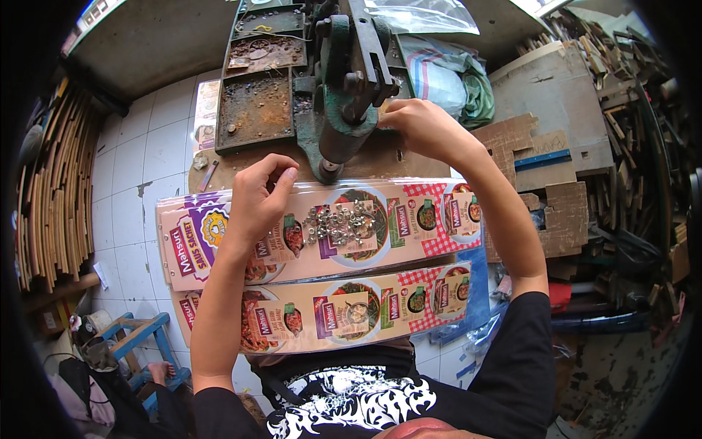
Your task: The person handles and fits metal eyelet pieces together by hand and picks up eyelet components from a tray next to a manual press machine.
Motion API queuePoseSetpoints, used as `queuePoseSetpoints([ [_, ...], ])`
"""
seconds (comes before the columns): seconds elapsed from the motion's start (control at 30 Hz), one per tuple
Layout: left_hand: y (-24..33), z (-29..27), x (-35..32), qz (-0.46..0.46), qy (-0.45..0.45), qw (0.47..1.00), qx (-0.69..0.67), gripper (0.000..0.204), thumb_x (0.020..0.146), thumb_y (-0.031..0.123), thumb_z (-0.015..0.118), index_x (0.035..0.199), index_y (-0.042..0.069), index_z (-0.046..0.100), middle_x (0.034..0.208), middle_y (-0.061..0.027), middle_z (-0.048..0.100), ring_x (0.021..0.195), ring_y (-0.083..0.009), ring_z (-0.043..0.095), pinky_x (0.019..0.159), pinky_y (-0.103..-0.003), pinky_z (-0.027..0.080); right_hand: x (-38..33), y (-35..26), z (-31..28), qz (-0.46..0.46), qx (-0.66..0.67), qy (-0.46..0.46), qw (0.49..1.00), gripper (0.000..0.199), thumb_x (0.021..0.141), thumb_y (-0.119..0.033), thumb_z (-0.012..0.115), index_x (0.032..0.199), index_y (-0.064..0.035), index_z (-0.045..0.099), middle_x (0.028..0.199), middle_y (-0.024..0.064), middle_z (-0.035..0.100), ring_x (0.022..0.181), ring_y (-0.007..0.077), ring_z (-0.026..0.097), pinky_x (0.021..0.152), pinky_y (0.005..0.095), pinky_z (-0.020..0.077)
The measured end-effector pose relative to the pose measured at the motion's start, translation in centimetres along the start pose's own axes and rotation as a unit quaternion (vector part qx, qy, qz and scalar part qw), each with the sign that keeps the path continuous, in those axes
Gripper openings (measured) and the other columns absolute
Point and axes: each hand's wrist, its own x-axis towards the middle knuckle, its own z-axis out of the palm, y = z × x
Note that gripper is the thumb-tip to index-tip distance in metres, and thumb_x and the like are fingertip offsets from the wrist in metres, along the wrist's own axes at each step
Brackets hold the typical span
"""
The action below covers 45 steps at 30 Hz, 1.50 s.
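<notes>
A: Starting from the left, what's there?
B: A shallow rusty metal tray [257, 110] with compartments, top, left of centre. Below it, the left hand [265, 196] hangs over the upper pile of long glossy peach printed sheets [402, 252]; a second, lower pile of similar sheets [351, 314] lies nearer the body.
A: Which step is this?
B: My guess is fetching or placing a small part at the heavy green iron lever press [347, 135], top centre. The loose shiny metal rings [344, 223] are heaped mid-frame on the upper pile. A next move would call for lining up a sheet edge under the press.
A: And the hands?
B: Left: wrist raised, fingers curled, thumb close to them; whether anything is pinched, I can't tell. Right hand [423, 130]: forearm angled up from the lower right, fingers bent beside the press, tips partly hidden, so I can't tell their grip.
</notes>
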Motion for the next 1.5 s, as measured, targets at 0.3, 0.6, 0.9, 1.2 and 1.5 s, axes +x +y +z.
queuePoseSetpoints([
  [0.3,0.0,0.0,0.0,0.004,0.0,1.0,0.005,0.014,0.092,0.009,0.064,0.096,-0.005,0.067,0.07,-0.0063,0.064,0.063,-0.0091,0.057,0.057,-0.026,0.045,-0.1,0.2,-1.2,0.032,0.053,-0.02,0.998,0.036,0.077,0.008,0.058,0.107,-0.0059,0.074,0.102,0.0176,0.069,0.094,0.0373,0.067,0.084,0.0435,0.0527],
  [0.6,0.2,-0.2,0.0,-0.009,-0.014,1.0,0.009,0.014,0.093,0.008,0.063,0.097,-0.004,0.067,0.075,-0.0068,0.068,0.067,-0.0088,0.061,0.062,-0.025,0.048,-0.3,0.8,-0.9,0.02,0.005,-0.039,0.999,0.04,0.076,0.011,0.056,0.108,-0.0058,0.074,0.102,0.0174,0.068,0.098,0.0368,0.066,0.083,0.0431,0.0521],
  [0.9,0.1,-0.2,0.0,0.008,-0.002,1.0,0.003,0.015,0.091,0.009,0.064,0.095,-0.004,0.068,0.073,-0.0095,0.067,0.064,-0.0123,0.061,0.06,-0.028,0.049,1.1,0.1,-2.3,0.215,-0.009,0.001,0.976,0.021,0.085,-0.023,0.069,0.093,-0.0042,0.076,0.082,0.019,0.072,0.08,0.0366,0.07,0.075,0.0421,0.0554],
  [1.2,-0.1,-0.3,-0.1,0.011,-0.008,1.0,-0.003,0.015,0.093,0.009,0.063,0.097,-0.004,0.067,0.074,-0.0081,0.067,0.065,-0.0105,0.06,0.061,-0.027,0.048,4.0,-1.2,-1.8,0.26,-0.097,-0.085,0.957,0.05,0.075,-0.044,0.074,0.095,0.0024,0.075,0.091,0.0177,0.075,0.089,0.0345,0.073,0.082,0.0437,0.0585],
  [1.5,-0.3,-0.4,0.0,0.029,0.005,1.0,0.008,0.016,0.09,0.012,0.064,0.095,-0.002,0.069,0.076,-0.0151,0.069,0.064,-0.0197,0.065,0.061,-0.032,0.05,5.6,1.2,-0.8,0.367,0.064,-0.179,0.91,0.045,0.075,-0.033,0.084,0.081,0.009,0.069,0.075,0.0155,0.072,0.06,0.022,0.072,0.054,0.0327,0.0624],
])
